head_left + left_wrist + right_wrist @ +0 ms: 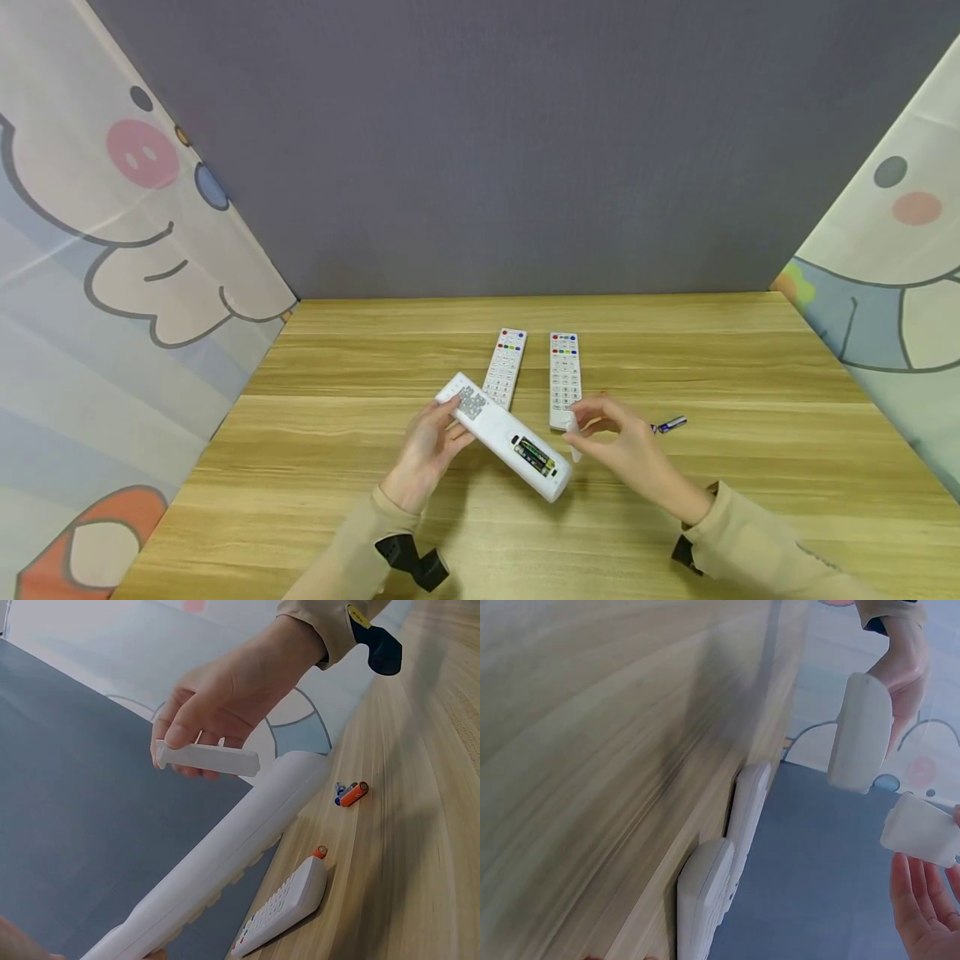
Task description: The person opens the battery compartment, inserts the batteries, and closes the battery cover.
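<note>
My left hand (422,458) grips a white remote control (491,423) by one end, back side up and tilted above the table. Its battery compartment lies uncovered, with dark green batteries (534,456) side by side in it. Close to the compartment end, my right hand (630,446) pinches a small white battery cover (210,759) between thumb and fingers. In the right wrist view the cover (921,829) is apart from the remote (861,735).
Two more white remotes, one on the left (504,362) and one on the right (565,375), lie buttons up on the wooden table (337,400). Loose batteries (352,793) lie beyond my right hand, and an orange-ended one (320,852) shows beside a remote. A grey panel (480,150) stands behind.
</note>
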{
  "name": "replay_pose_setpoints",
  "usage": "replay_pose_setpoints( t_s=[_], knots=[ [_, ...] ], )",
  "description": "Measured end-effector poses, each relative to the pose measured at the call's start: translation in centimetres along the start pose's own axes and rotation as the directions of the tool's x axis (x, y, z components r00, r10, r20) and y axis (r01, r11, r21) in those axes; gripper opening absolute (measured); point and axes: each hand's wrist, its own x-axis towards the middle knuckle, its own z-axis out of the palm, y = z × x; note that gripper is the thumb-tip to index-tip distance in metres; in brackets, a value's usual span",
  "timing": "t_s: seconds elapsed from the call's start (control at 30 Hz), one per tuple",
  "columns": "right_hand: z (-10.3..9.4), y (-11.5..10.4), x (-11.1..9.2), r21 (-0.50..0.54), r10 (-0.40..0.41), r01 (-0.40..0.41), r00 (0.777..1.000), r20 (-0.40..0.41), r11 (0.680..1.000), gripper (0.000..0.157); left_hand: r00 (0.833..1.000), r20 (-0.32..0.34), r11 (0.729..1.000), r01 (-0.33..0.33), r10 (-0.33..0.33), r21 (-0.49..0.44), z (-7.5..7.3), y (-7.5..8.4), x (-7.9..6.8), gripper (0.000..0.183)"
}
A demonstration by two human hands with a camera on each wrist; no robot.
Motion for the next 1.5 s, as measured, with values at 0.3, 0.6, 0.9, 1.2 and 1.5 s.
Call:
replay_pose_setpoints(
  t_s=[0.3,0.6,0.9,1.2,1.5],
  knots=[
    [0.8,-0.5,0.0,0.061,0.005,-0.007,0.999,0.032,0.998,0.036,1.000,-0.008,1.000,-0.001,0.001,-0.005,0.1,0.0,0.1,0.036],
    [1.3,-1.0,-0.1,0.080,0.050,-0.054,0.998,0.046,0.995,0.034,1.000,-0.006,1.000,-0.002,0.002,-0.005,0.1,-0.1,0.1,0.036],
    [1.8,-0.7,-0.1,0.062,-0.051,0.049,0.998,0.025,0.997,0.038,1.000,-0.007,1.000,-0.006,0.006,-0.012,0.2,0.0,0.1,0.036],
    [2.1,-0.3,-0.2,0.059,-0.093,0.091,0.995,0.025,0.994,0.039,1.000,-0.006,1.000,-0.004,0.004,-0.019,0.3,0.0,0.1,0.036],
    [2.1,-0.3,0.1,0.047,-0.178,0.176,0.983,0.041,0.983,0.040,1.000,-0.004,1.000,-0.003,0.003,-0.024,0.4,-0.1,0.1,0.035]
  ],
)
